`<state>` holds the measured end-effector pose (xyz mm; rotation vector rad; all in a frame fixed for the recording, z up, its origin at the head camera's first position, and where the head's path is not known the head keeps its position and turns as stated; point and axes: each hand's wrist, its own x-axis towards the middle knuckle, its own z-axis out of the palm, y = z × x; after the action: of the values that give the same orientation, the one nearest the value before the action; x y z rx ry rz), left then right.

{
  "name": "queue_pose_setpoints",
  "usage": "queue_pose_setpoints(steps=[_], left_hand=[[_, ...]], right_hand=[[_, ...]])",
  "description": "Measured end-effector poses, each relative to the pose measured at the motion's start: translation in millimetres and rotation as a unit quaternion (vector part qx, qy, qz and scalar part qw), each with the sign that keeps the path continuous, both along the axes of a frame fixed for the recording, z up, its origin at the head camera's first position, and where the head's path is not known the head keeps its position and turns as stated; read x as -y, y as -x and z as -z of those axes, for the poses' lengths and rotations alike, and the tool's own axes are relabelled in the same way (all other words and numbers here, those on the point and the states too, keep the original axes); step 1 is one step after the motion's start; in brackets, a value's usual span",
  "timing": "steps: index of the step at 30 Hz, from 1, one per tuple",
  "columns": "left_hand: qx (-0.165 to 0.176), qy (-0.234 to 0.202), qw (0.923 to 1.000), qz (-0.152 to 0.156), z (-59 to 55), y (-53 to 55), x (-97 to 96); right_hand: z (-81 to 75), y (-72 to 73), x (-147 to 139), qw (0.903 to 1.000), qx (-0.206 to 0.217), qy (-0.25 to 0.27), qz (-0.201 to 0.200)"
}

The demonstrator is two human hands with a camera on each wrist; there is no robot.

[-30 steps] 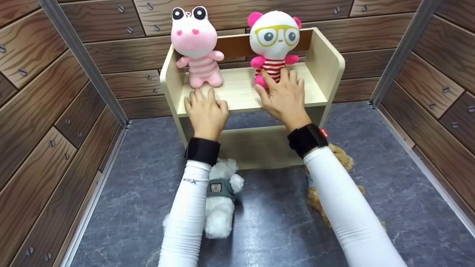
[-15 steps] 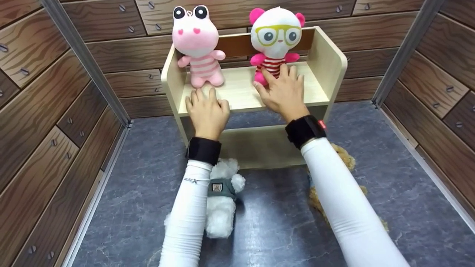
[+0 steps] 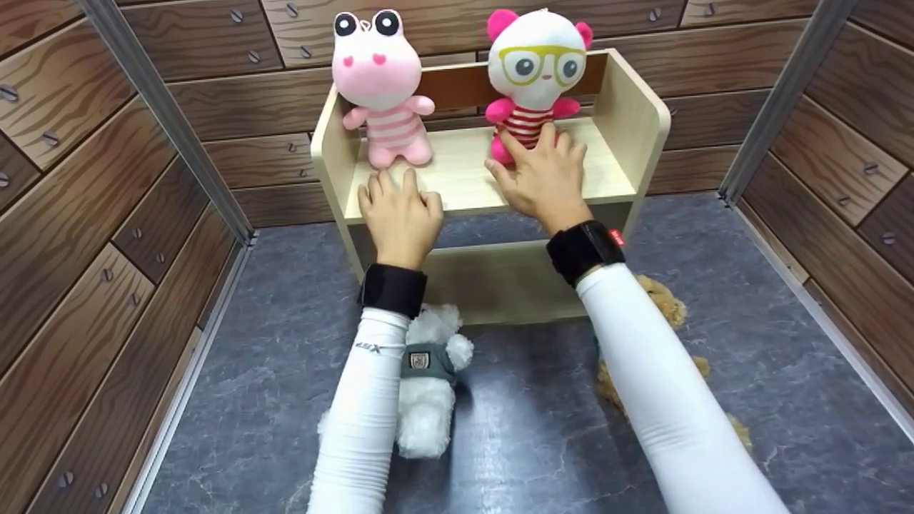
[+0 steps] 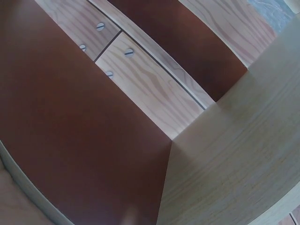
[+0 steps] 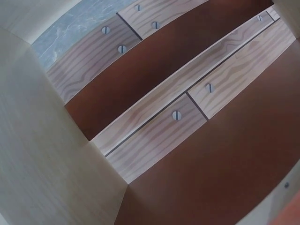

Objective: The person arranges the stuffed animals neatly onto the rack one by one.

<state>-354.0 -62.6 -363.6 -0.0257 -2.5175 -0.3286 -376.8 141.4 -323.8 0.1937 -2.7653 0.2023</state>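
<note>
On the top shelf of a small wooden rack [image 3: 457, 193], a pink frog-like plush toy [image 3: 389, 93] in a striped top sits at the left. My left hand [image 3: 401, 225] rests on the shelf's front edge just below its feet, fingers slightly bent, holding nothing. To the right sits a panda plush [image 3: 535, 71] with yellow glasses, pink ears and a red-striped top, its head leaning a little to the right. My right hand [image 3: 548, 178] touches its lower body with spread fingers, hiding one leg. Both wrist views look mainly into the rack's lower part.
A white fluffy plush dog [image 3: 425, 407] in a green top lies on the grey floor [image 3: 521, 428], partly under the left forearm. Behind the right forearm lies a brown plush [image 3: 660, 303], mostly hidden. Wood-patterned walls [image 3: 821, 143] close in the sides and back.
The panda plush has shifted slightly right and its head has tipped to the right under my right hand. My left hand and the pink plush stay put.
</note>
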Motion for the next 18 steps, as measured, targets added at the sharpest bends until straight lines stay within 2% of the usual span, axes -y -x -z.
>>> queue_pose_setpoints(steps=[9, 18], left_hand=[[0.008, -0.001, 1.0, 0.0, -0.4, -0.2, -0.3], [-0.006, -0.002, 1.0, 0.004, 1.3, 0.7, -0.4]], right_hand=[[-2.9, 0.4, 0, 0.9998, 0.01, -0.011, 0.012], [-6.2, 0.6, -13, 0.9996, 0.011, -0.016, 0.023]])
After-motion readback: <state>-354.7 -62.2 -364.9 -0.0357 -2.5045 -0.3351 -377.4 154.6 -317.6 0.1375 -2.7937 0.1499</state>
